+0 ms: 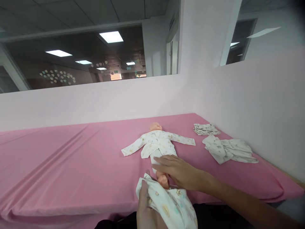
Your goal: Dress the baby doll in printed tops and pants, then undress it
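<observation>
A baby doll [156, 126] lies on its back, head away from me, in a white patterned long-sleeved top [157, 140] with both sleeves spread sideways. Its lower body shows a pale white covering [155, 157]. My left hand [146, 203] grips white printed cloth that looks like baby trousers [170, 203], thumb on the near side, at the table's front edge. The doll's bare foot [163, 181] shows just beyond the cloth's upper edge. Over the doll's legs, my right hand [175, 168] stretches out with its fingers extended; its thumb is hidden.
A pink sheet covers the table [71, 171]. To the right lie a folded printed cloth [206, 129] and a larger loose white garment [230, 150]. White walls with windows [95, 57] stand behind and to the right of the table.
</observation>
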